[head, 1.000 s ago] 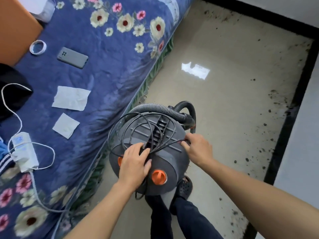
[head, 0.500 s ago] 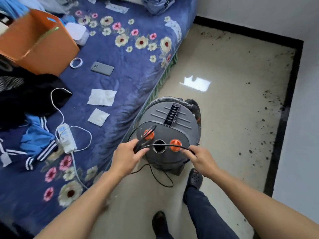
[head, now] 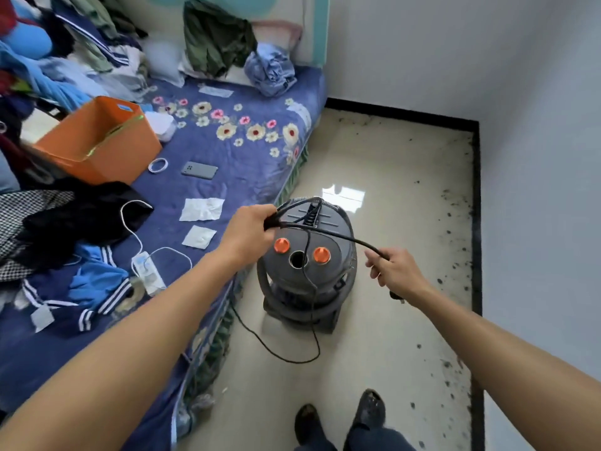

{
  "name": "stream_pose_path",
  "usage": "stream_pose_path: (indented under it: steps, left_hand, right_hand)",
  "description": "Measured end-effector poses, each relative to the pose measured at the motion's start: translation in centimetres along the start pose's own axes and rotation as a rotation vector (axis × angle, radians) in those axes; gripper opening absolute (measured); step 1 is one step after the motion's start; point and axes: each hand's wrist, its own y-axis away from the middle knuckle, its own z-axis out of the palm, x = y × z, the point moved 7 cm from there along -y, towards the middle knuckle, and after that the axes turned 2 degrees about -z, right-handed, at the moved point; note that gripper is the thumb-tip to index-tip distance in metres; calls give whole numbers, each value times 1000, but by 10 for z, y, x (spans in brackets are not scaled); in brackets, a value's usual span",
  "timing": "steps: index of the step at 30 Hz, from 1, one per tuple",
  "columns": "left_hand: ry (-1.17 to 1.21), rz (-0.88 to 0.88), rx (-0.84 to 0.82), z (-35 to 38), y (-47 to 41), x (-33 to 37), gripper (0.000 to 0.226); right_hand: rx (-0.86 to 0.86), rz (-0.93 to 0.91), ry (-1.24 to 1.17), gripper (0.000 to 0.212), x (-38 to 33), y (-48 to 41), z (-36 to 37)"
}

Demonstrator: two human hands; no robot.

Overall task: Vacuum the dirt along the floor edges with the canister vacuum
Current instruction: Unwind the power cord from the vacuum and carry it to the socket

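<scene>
At the far left, a bed (head: 253, 177) with a blue flowered cover carries an orange box (head: 97, 148), heaped clothes (head: 81, 70), a phone (head: 199, 170) and two tissues (head: 201, 209). The left hand (head: 247, 234) is raised above the bed's edge, its fingers clamped round a gathered bunch of black cord (head: 325, 231). From there the cord stretches across, above the top of the vacuum (head: 309, 271), to the right hand (head: 395, 271), whose fingers are curled round it, pinching it. A slack loop hangs down in front of the vacuum and trails on the floor (head: 390, 353). The grey vacuum, with two orange knobs on its lid, stands upright on the floor just beside the bed. Further right, dirt (head: 455, 203) is scattered along the floor's edge by the black skirting and the white wall. The person's shoes (head: 370, 408) show at the bottom.
</scene>
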Motion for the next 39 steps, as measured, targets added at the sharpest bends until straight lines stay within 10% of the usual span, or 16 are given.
stream_pose_path:
  steps: [5, 9, 23, 26, 34, 39]
  left_hand:
    - [-209, 134, 74, -30, -6, 55, 6]
    - [55, 220, 59, -64, -24, 134, 12]
    - [983, 71, 111, -81, -153, 306, 20]
    - [1035, -25, 95, -58, -187, 286, 19]
    - [1013, -222, -144, 28, -252, 199, 17]
    - [627, -175, -124, 82, -289, 187, 12]
  right_hand:
    - [107, -20, -131, 38, -37, 13, -43]
    - [164, -48, -297, 24, -73, 8, -99]
    - [-459, -104, -544, 39, -148, -6, -132]
    - [-337, -93, -467, 14, -142, -33, -137]
    - [292, -53, -492, 31, -132, -130, -263]
    - [466, -64, -327, 30, -139, -173, -326]
